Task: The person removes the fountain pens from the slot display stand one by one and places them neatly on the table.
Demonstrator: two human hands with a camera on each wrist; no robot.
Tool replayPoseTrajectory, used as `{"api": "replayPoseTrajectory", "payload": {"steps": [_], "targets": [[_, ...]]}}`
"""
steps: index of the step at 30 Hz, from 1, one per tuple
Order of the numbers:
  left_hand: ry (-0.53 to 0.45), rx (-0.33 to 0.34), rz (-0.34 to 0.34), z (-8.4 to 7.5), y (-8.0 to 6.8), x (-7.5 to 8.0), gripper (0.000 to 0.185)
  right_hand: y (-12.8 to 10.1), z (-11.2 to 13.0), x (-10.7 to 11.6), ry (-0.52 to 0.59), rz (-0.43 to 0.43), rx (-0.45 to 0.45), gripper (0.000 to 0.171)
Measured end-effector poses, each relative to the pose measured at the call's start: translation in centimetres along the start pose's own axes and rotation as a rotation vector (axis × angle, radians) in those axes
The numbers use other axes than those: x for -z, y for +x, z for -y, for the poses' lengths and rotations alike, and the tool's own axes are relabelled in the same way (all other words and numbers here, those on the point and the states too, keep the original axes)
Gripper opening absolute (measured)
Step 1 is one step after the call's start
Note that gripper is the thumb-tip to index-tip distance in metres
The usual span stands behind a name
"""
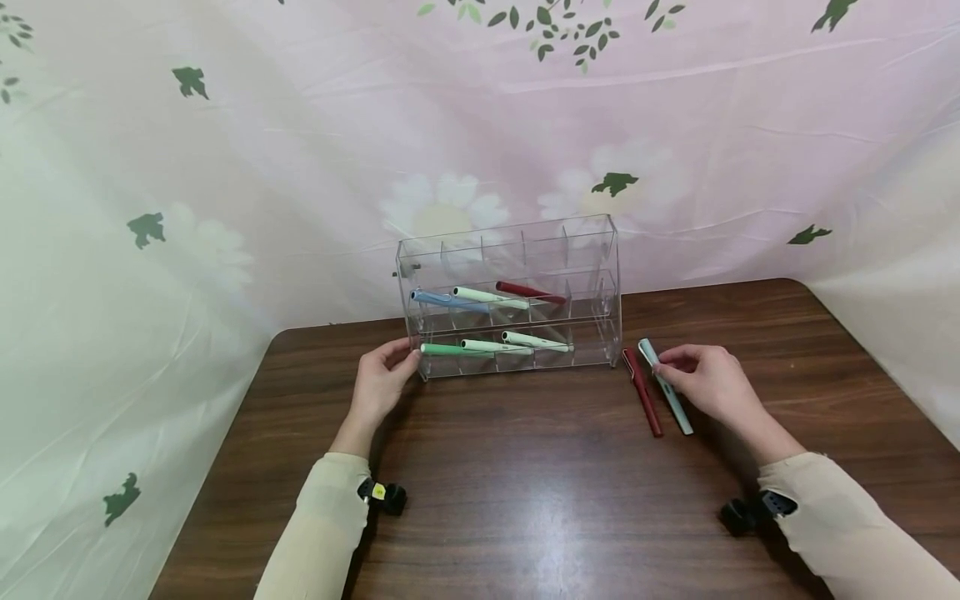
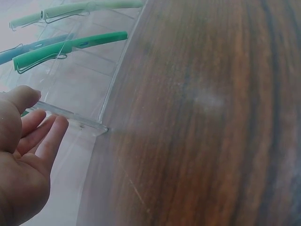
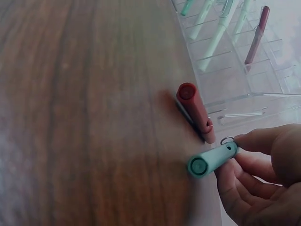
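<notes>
- Head view: the dark wooden surface carries a clear acrylic rack at its far middle, standing upright against the flowered cloth backdrop.
- Rack contents: 6 pens lie in the compartments, 3 in the middle tier and 3 in the bottom tier, all toward the left half; the compartments on the right half show none.
- Left hand: fingers relaxed and fairly straight, fingertips touching the rack's lower left corner; it holds nothing. The left wrist view shows the fingers against the clear base edge, with a green pen in the tier above.
- Right hand: pinches the upper end of the pale teal pen between thumb and fingers, confirmed in the right wrist view.
- Pale teal pen: just right of the rack's right end, long axis running from the rack toward the person, near end angled slightly right. Whether the far end rests on the surface cannot be told.
- Red pen: lies on the surface just beside the teal pen, to its left and roughly parallel, between it and the rack; untouched.
- Key relation: the right hand is the nearer one to both loose pens; the rack lies to its left.
</notes>
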State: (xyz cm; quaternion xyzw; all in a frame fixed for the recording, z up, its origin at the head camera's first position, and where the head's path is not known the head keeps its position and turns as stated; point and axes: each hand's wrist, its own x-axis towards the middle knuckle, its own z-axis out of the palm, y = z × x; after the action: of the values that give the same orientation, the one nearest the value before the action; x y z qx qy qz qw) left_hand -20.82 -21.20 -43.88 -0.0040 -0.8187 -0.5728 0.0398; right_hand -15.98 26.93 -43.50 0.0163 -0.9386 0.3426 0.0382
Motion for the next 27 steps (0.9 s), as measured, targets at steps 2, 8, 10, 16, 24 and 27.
{"api": "replayPoseTrajectory", "payload": {"steps": [2, 8, 10, 16, 24, 27], "targets": [[0.000, 0.000, 0.003, 0.00, 0.03, 0.02, 0.036, 0.07, -0.16, -0.09, -0.005, 0.024, -0.010, 0.031], [0.016, -0.004, 0.010, 0.01, 0.10, 0.06, 0.036, 0.34, -0.30, -0.35, -0.018, 0.064, -0.029, 0.033], [0.016, -0.002, 0.008, 0.01, 0.07, 0.07, 0.036, 0.42, -0.21, -0.41, -0.022, 0.067, -0.032, 0.034], [0.003, 0.003, 0.001, 0.16, 0.08, 0.08, 0.035, 0.76, 0.32, -0.68, -0.006, 0.090, -0.039, 0.033], [-0.005, 0.000, 0.000, 0.16, 0.08, 0.02, 0.035, 0.81, 0.54, -0.84, 0.008, 0.098, -0.045, 0.031], [-0.005, -0.001, 0.000, 0.19, 0.10, -0.02, 0.035, 0.57, 0.48, -0.60, 0.013, 0.106, -0.046, 0.033]]}}
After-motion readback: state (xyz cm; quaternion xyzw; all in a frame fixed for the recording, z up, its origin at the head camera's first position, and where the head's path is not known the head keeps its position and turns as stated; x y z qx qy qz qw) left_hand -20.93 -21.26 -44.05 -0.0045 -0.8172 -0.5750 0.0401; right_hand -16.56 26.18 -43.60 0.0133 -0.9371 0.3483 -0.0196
